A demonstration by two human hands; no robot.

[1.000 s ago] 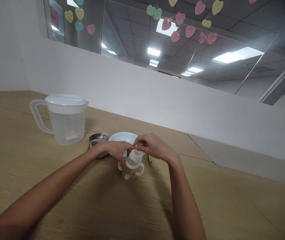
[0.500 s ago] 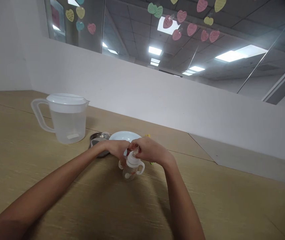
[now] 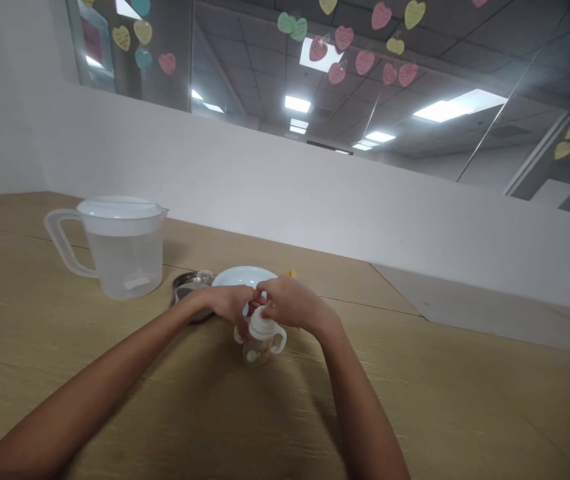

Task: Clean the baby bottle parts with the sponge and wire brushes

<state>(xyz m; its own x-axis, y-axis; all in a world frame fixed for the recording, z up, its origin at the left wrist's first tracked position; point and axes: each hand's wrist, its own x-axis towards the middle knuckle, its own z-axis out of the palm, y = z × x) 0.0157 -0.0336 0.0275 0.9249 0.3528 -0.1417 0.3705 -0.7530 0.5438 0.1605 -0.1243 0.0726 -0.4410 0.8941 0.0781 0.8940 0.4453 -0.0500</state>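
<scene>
A small clear baby bottle (image 3: 257,352) with a white collar and two side handles stands on the wooden table before me. My left hand (image 3: 235,308) is closed around its left side, near the collar and left handle. Over the top, my right hand (image 3: 292,303) is bent down with its fingers pinching the clear nipple, which they mostly hide. The fingertips of both hands meet behind the collar, so their exact grip there is hidden. The right handle (image 3: 279,339) sticks out free.
A lidded translucent jug (image 3: 127,250) holding clear liquid stands at the left. Behind my hands are a round metal container (image 3: 185,283), a white plate or bowl (image 3: 245,273) and a small yellow thing (image 3: 291,273). A white wall (image 3: 275,180) borders the table at the back.
My view has shifted slightly, so the jug and wall notes sit further left. My right fingers now cover more of the nipple. Both hands stay on the bottle.
</scene>
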